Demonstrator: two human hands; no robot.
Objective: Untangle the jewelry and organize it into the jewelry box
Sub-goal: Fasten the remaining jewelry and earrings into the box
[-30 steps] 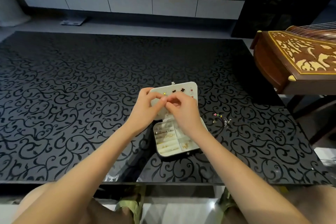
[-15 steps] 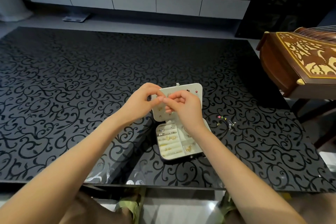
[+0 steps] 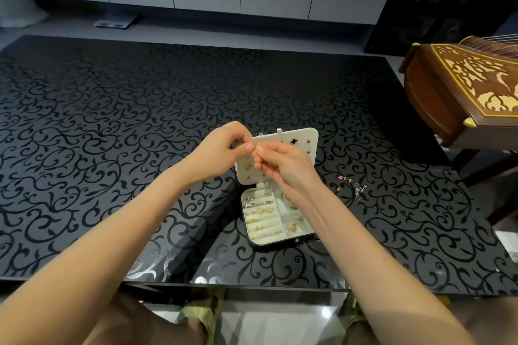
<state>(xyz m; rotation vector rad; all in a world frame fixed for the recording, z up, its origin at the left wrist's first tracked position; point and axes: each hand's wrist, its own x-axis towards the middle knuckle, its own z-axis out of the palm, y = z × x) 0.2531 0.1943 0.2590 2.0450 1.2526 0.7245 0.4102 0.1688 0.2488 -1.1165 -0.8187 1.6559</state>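
My left hand (image 3: 221,150) and right hand (image 3: 288,168), fingertips meeting, both pinch a tiny gold piece (image 3: 254,149) above the open jewelry box (image 3: 280,243); loose jewelry (image 3: 351,186) lies on the table (image 3: 112,120) at its 3 o'clock.

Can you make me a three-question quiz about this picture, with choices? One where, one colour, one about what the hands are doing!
1. What colour lines the open rectangular jewelry box? A) cream B) red C) blue
2. Where are the small loose jewelry bits on the black swirl-patterned table? A) left of the box B) in the lid C) right of the box
3. What are the left hand and right hand doing? A) resting flat B) pinching one tiny gold piece C) shutting the lid
Answers: 1 A, pale lining; 2 C, they lie beyond its right side; 3 B, fingertips meet above it.
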